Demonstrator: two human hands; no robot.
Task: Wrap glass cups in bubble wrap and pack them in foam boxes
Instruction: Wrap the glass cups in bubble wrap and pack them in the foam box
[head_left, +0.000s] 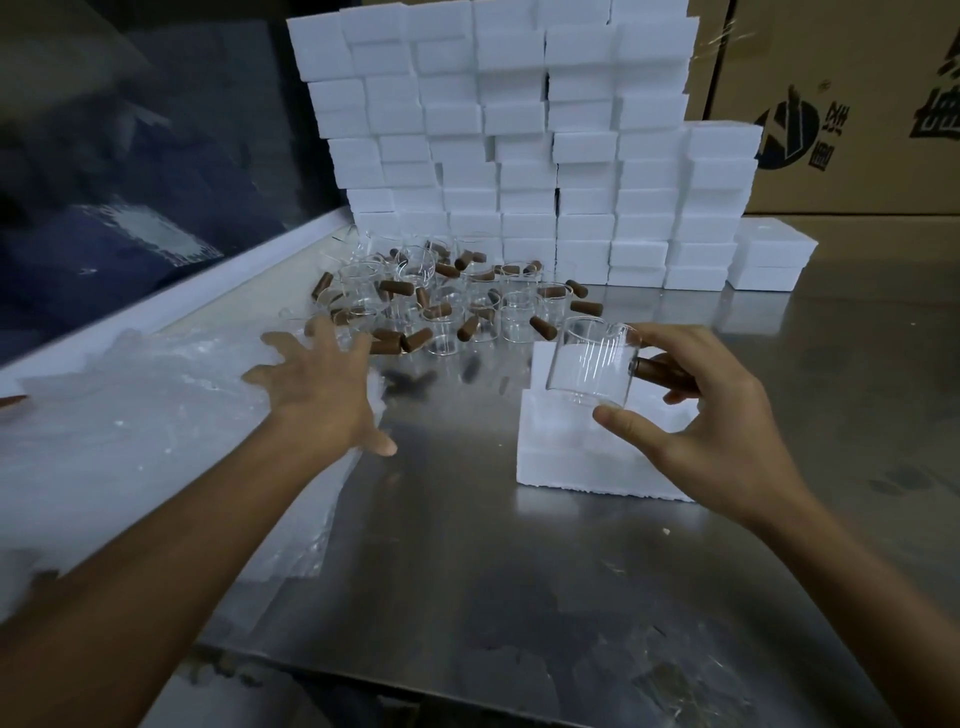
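Observation:
My right hand (691, 410) holds a clear glass cup (592, 364) with a brown wooden handle, tilted on its side just above an open white foam box (576, 457) on the steel table. My left hand (322, 384) reaches out with fingers spread over the edge of a pile of bubble wrap sheets (145, 415) at the left. It holds nothing. Behind it stands a cluster of several more glass cups with brown handles (431, 301).
A tall wall of stacked white foam boxes (519, 156) fills the back of the steel table (519, 571). A short stack of foam boxes (769, 260) stands at the back right, with cardboard cartons (841, 104) behind. A dark panel lines the left side.

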